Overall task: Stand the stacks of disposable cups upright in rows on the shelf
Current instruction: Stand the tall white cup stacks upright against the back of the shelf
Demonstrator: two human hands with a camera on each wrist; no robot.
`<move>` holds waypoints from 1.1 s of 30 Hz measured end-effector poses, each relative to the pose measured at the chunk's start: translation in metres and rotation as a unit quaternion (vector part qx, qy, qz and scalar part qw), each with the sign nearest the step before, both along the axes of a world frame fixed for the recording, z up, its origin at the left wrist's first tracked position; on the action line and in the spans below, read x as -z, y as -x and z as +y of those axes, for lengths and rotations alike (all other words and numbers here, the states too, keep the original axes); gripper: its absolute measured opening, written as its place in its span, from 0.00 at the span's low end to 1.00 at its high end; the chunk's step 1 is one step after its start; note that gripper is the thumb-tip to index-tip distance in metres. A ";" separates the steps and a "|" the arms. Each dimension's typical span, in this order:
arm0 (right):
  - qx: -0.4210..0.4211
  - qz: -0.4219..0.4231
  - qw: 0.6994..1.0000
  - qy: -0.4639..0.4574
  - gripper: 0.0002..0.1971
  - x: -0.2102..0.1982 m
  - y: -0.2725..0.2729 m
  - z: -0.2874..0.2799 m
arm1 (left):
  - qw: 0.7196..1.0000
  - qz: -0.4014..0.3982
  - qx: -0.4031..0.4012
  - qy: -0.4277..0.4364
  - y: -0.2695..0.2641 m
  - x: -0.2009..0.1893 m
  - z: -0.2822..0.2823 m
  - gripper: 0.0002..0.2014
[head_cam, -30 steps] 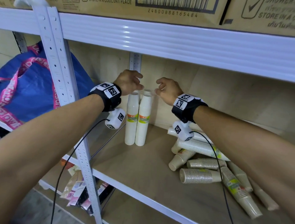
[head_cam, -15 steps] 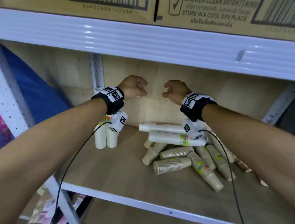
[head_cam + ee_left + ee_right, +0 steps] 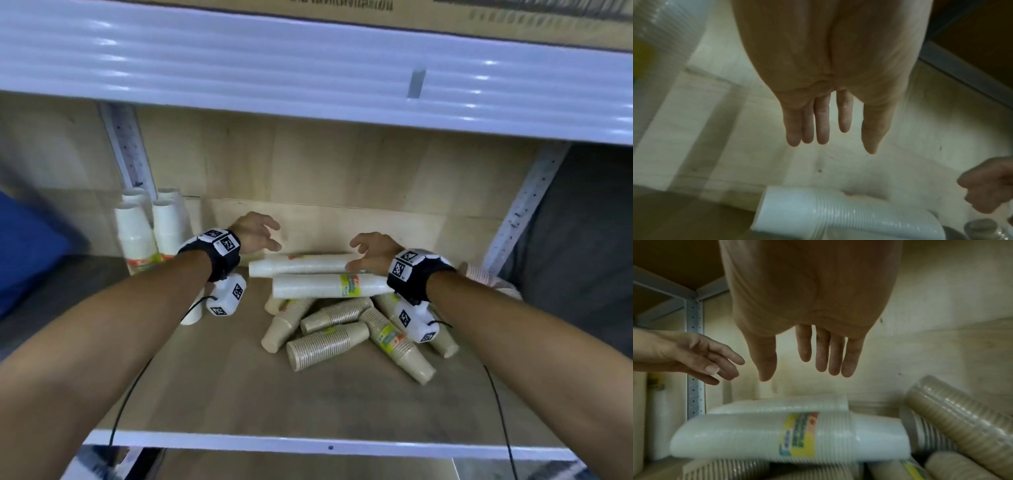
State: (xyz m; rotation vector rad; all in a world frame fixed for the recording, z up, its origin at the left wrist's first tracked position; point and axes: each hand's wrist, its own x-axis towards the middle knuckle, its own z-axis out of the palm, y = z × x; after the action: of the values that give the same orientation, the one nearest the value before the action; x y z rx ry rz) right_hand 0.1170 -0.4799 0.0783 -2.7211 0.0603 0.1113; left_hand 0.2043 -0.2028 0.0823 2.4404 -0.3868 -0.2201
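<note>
At the far left of the shelf (image 3: 219,387), white stacks (image 3: 135,236) stand upright against the back wall, beside the rear post (image 3: 128,150). Just right of them the left hand (image 3: 255,233) hangs above the shelf, fingers (image 3: 822,123) loosely spread and nearly straight, holding nothing; its tips are over the near end of the rear white stack (image 3: 301,264) but apart from it. That stack lies on its side along the back wall, with a second lying white stack (image 3: 329,286), labelled, just in front of it. The right hand (image 3: 373,251) hovers over their right ends, fingers (image 3: 835,353) relaxed and parted, empty; whether it touches the rear stack cannot be told. Below and right, brown stacks (image 3: 325,344) lie in a jumbled pile, some under the white ones.
</note>
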 end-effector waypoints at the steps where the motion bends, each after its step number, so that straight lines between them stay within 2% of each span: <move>1: 0.004 0.009 1.000 0.004 0.35 0.006 0.001 -0.004 | 1.000 0.006 -0.004 -0.003 -0.003 0.006 0.000 0.26; 11: 0.013 0.045 0.998 0.030 0.41 0.048 -0.007 -0.028 | 0.998 0.053 -0.013 -0.026 -0.025 0.055 -0.004 0.32; 16: -0.018 0.041 0.995 0.084 0.33 0.059 -0.014 -0.033 | 0.996 0.064 0.002 -0.058 -0.031 0.064 -0.004 0.30; 21: -0.036 0.038 0.994 0.092 0.35 0.068 -0.015 -0.037 | 0.996 0.066 0.018 -0.058 -0.033 0.068 0.000 0.30; 28: -0.043 0.051 0.995 0.078 0.36 0.053 -0.010 -0.034 | 0.998 0.063 0.020 -0.025 -0.037 0.060 0.007 0.29; 33: -0.031 0.026 0.997 0.066 0.33 0.031 0.000 -0.035 | 1.000 0.028 0.008 -0.008 -0.031 0.040 0.011 0.28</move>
State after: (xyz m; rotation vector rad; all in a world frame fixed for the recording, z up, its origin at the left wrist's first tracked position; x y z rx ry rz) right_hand 0.1170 -0.5149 0.0477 -2.8524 -0.0032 0.2034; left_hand 0.2351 -0.1922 0.0424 2.4425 -0.3819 -0.2985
